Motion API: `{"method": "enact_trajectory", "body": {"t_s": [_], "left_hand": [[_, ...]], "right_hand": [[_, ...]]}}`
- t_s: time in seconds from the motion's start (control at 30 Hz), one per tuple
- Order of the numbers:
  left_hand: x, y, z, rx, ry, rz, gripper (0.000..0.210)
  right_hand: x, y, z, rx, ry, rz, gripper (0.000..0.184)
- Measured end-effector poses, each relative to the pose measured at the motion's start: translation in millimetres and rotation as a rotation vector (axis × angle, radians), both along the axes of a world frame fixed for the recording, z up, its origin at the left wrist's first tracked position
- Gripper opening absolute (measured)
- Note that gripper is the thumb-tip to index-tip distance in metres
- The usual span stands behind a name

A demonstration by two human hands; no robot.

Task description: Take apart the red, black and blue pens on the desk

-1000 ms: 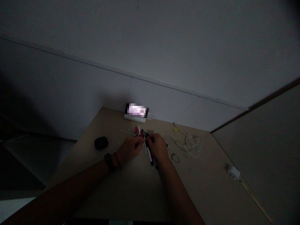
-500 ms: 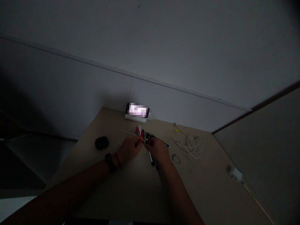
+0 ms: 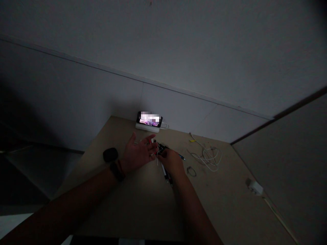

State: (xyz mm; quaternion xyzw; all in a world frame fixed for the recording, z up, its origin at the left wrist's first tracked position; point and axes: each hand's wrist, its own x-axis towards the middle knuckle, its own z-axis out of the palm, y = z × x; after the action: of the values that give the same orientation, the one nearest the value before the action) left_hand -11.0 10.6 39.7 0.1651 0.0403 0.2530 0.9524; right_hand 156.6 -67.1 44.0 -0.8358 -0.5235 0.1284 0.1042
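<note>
Near the centre of the frame in the head view, a loose bundle of pens (image 3: 164,169) lies on the counter (image 3: 133,204), running from just below the phone down and to the right. The left hand (image 3: 139,153) is at the bundle's left side, opened wide with the palm turned up and the fingers spread; nothing shows lying in the palm. Its fingertips reach in front of the bundle's upper end, though whether they touch it cannot be told. A dark wristband (image 3: 117,171) circles that wrist.

At the bundle's right side, the right hand (image 3: 171,160) is curled, thumb and fingers drawn in close over the pens beside a thin pale stick (image 3: 157,161). Dim light hides what, if anything, it grips. A pen with a blue section (image 3: 181,157) pokes out beyond its knuckles.

Above the hands, a lit phone (image 3: 149,119) leans on a white stand (image 3: 147,128). Left of the left wrist sits a rounded black case (image 3: 110,154). Right of centre are a tangled white cable (image 3: 211,159), a yellow tag (image 3: 192,140) and a small dark loop (image 3: 191,171); a white plug (image 3: 255,188) is at lower right.
</note>
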Motion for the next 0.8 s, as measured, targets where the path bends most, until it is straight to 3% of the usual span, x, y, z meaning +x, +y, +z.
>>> {"method": "enact_trajectory", "body": {"t_s": [0.17, 0.4, 0.8], "left_hand": [[-0.1, -2.4, -0.4, -0.059, -0.067, -0.067, 0.073], [-2.2, -3.2, -0.6, -0.06, -0.048, -0.045, 0.076], [-6.8, -4.4, -1.3, 0.066, -0.085, -0.001, 0.088]], "right_hand": [[-0.5, 0.1, -5.0, 0.034, -0.022, 0.036, 0.018], [-0.3, 2.3, -7.6, 0.034, -0.013, 0.067, 0.016], [-3.9, 2.5, -4.6, 0.153, 0.122, 0.01, 0.013]]}}
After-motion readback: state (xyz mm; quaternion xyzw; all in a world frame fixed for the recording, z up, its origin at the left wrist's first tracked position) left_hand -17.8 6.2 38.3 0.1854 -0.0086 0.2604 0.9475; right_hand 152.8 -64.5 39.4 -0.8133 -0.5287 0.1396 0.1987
